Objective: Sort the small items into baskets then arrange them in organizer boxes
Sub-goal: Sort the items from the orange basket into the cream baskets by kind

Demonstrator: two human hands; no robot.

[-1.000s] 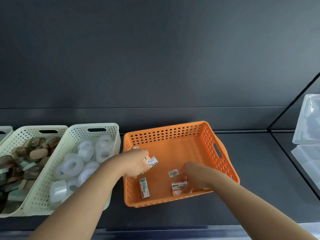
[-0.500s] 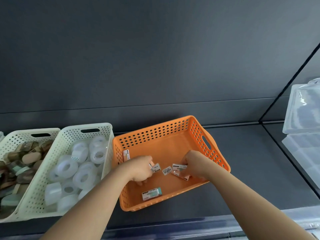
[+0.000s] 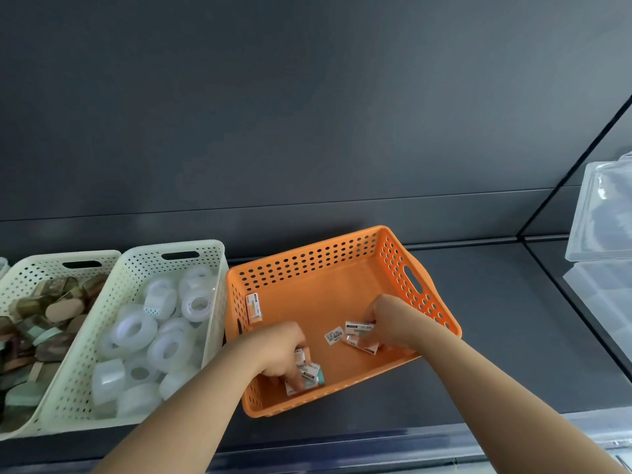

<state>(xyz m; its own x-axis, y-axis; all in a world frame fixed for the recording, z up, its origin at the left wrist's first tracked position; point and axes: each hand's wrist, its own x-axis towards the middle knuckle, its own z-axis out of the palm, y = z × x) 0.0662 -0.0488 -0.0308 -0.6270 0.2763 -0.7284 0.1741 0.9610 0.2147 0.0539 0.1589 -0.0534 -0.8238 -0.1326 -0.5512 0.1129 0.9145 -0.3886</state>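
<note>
In the orange basket point(image 3: 307, 265), small packets point(image 3: 309, 372) are gripped by the curled fingers of the left hand point(image 3: 273, 350). Other packets point(image 3: 359, 328) are pinched by the fingers of the right hand point(image 3: 390, 319) near the right wall.

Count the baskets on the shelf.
3: orange basket at centre, tape-roll basket beside it on the left, a cream basket farther left. An edge sliver may be a fourth.

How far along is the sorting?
Looks done: clear tape rolls fill one cream basket; brown items fill the next basket. In hand: left hand and right hand each grip small labelled packs in the orange basket; one pack leans on its left wall. Left: arranging into the clear organizer boxes.
</note>
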